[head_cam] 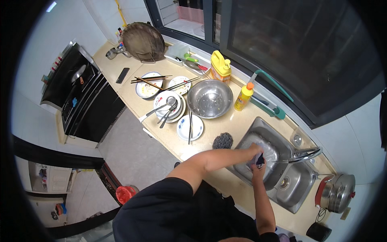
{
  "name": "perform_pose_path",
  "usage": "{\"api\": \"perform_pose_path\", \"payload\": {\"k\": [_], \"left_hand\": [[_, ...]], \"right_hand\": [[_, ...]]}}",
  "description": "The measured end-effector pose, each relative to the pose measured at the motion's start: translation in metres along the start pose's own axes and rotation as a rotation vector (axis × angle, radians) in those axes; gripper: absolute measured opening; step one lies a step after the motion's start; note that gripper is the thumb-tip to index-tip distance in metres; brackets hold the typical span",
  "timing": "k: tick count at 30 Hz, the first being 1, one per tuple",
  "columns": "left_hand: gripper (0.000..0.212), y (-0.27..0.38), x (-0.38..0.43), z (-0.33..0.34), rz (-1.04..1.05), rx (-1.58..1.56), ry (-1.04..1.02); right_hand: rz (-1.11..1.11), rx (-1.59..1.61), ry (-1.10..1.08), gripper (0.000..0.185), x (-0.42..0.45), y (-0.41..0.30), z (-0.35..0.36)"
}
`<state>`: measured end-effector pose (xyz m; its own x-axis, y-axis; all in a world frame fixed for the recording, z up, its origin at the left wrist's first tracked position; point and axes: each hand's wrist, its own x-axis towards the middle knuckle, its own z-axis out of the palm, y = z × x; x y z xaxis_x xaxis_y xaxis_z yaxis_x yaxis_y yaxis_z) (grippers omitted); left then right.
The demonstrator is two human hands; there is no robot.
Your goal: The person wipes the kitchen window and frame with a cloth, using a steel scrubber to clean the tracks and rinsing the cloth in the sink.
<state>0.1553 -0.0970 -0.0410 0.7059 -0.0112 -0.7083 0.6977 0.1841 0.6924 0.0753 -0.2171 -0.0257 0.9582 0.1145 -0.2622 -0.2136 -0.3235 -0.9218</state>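
Over the large basin of the stainless steel sink (273, 178), my left hand (256, 148) and my right hand (258, 170) hold a bunched grey and dark cloth (256, 160) between them. The left hand grips its upper part and the right hand its lower part. Folds and fingers hide some of the cloth. The chrome faucet (308, 155) reaches over the sink from the right. Beneath my hands the basin is wet. A dark steel-wool-like scrubber (223, 141) lies on the counter just left of the sink, near my left forearm.
Left of the sink stand a large steel bowl (210, 98), stacked dirty plates (182, 113) with ladles and chopsticks, and a blue-patterned plate (196, 127). Behind are a yellow detergent bottle (243, 96) and a yellow jug (220, 68). A steel pot (338, 193) stands at the right end.
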Motion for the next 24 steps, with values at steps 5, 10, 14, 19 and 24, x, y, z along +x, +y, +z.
{"api": "perform_pose_path", "payload": {"k": [5, 10, 14, 19, 24], "left_hand": [[0.06, 0.063, -0.063, -0.021, 0.573, 0.036, 0.181], [0.069, 0.142, -0.12, -0.095, 0.86, 0.188, 0.141], [0.079, 0.197, -0.15, -0.187, 1.068, 0.304, 0.145], [0.099, 0.255, -0.166, -0.296, 1.181, 0.407, 0.15], [0.105, 0.284, -0.166, -0.391, 0.878, 0.383, 0.156]], "right_hand": [[0.25, 0.478, -0.102, 0.046, -0.005, -0.101, 0.0], [-0.16, 0.104, 0.031, 0.034, 0.027, -0.17, 0.026], [-0.202, 0.198, 0.028, 0.031, 0.043, -0.248, 0.098], [-0.209, 0.36, -0.03, 0.035, 0.096, -0.314, 0.185], [-0.13, 0.471, -0.149, 0.044, 0.096, -0.361, 0.276]]}}
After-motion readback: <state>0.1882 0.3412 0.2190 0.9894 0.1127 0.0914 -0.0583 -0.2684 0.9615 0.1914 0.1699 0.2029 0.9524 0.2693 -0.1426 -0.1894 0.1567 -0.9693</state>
